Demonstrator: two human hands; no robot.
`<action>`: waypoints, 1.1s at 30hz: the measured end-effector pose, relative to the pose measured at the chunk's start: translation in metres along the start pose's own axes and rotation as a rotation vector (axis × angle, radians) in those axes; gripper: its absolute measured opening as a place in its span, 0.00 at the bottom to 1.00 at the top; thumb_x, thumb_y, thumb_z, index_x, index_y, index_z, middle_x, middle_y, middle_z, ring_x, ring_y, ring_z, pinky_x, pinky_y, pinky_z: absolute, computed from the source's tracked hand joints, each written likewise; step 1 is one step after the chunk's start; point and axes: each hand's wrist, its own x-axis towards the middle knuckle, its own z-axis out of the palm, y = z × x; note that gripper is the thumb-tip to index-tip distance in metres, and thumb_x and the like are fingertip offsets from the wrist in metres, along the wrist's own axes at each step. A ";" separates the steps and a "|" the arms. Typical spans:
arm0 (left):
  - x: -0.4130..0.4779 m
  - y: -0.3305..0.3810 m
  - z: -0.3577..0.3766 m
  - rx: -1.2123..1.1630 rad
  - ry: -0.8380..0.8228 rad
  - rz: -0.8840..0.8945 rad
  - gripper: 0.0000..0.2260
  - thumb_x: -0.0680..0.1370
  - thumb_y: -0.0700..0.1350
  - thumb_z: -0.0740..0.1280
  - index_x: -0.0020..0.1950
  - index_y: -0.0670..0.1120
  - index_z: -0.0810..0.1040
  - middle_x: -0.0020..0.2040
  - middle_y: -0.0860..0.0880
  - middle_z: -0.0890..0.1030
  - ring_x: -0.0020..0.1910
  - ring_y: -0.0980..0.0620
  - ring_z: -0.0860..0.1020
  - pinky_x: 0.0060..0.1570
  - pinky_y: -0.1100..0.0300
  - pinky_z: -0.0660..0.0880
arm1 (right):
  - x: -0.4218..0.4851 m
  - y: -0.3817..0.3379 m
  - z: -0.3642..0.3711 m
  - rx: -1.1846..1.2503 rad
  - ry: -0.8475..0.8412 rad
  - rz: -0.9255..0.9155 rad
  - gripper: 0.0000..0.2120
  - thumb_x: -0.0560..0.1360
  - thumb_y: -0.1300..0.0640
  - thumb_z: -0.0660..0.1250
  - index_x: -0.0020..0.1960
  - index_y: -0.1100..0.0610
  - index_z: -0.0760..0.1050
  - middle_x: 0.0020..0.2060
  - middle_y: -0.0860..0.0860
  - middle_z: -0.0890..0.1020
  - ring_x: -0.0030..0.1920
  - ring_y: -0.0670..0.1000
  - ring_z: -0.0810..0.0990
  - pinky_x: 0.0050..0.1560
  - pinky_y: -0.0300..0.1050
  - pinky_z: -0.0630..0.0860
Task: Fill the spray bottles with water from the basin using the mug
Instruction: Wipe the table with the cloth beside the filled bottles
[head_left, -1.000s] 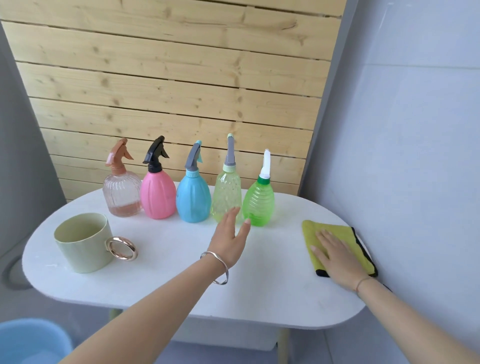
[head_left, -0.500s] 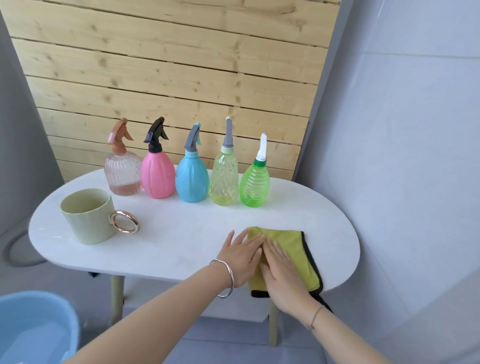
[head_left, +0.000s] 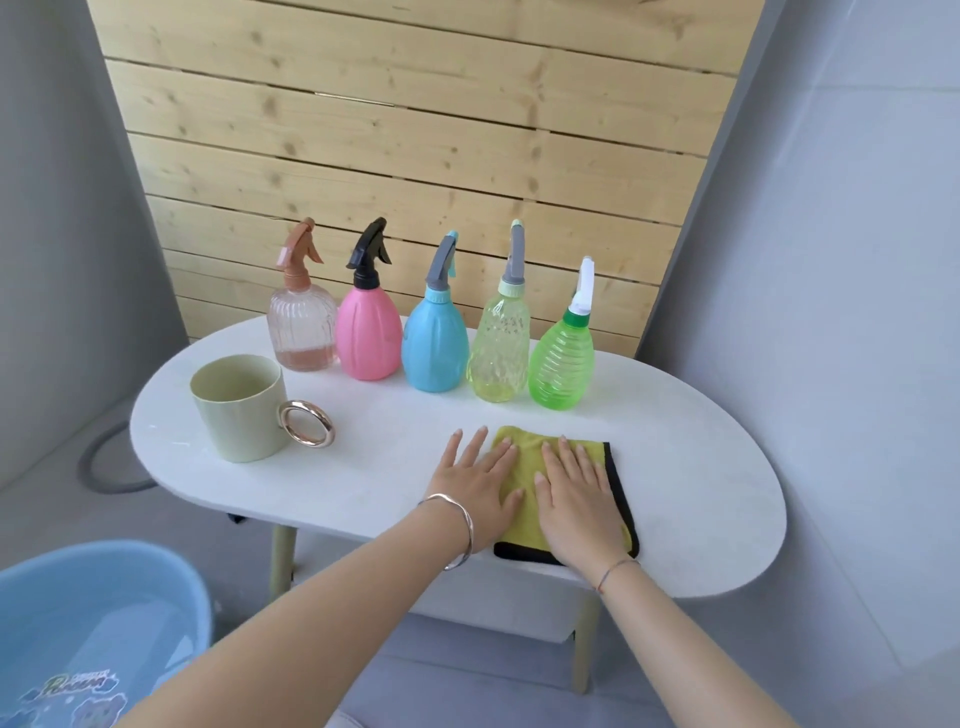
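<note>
Several spray bottles stand in a row at the back of the white table (head_left: 363, 483): a clear ribbed bottle (head_left: 302, 325) with a little liquid, a pink bottle (head_left: 368, 335), a blue bottle (head_left: 435, 343), a pale yellow-green bottle (head_left: 500, 351) and a bright green bottle (head_left: 562, 361). A pale green mug (head_left: 241, 410) with a gold ring handle sits at the left, apart from both hands. A blue basin (head_left: 98, 629) holding water stands on the floor at lower left. My left hand (head_left: 475, 486) and my right hand (head_left: 571, 493) lie flat, fingers straight, on a yellow cloth (head_left: 524, 457).
A wooden slat wall rises behind the table, with a grey wall close on the right. A grey hose ring (head_left: 98, 467) lies on the floor at the left. The cloth lies near the table's front edge.
The cloth and my right hand slid from the table's right end toward the middle front. My left hand came back from near the bottles and now rests flat on the cloth.
</note>
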 end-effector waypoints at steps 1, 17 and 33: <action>0.002 -0.012 -0.002 0.008 -0.004 -0.019 0.26 0.83 0.55 0.44 0.80 0.49 0.44 0.80 0.54 0.46 0.78 0.50 0.39 0.74 0.49 0.33 | 0.008 -0.011 0.003 -0.003 0.002 -0.005 0.24 0.83 0.51 0.43 0.79 0.53 0.47 0.78 0.52 0.47 0.78 0.52 0.44 0.76 0.49 0.39; -0.061 -0.118 -0.036 -1.819 0.482 -0.881 0.17 0.80 0.44 0.64 0.67 0.38 0.69 0.49 0.47 0.72 0.44 0.49 0.75 0.37 0.61 0.75 | 0.063 -0.105 0.025 0.007 -0.049 -0.109 0.29 0.79 0.36 0.46 0.77 0.42 0.49 0.78 0.51 0.48 0.78 0.56 0.44 0.75 0.57 0.40; -0.105 -0.177 -0.060 -1.770 0.579 -0.666 0.10 0.83 0.42 0.57 0.44 0.44 0.74 0.37 0.49 0.76 0.21 0.59 0.73 0.24 0.68 0.70 | 0.072 -0.147 0.034 0.004 -0.071 -0.136 0.31 0.79 0.36 0.46 0.78 0.48 0.47 0.78 0.52 0.46 0.78 0.54 0.42 0.76 0.55 0.40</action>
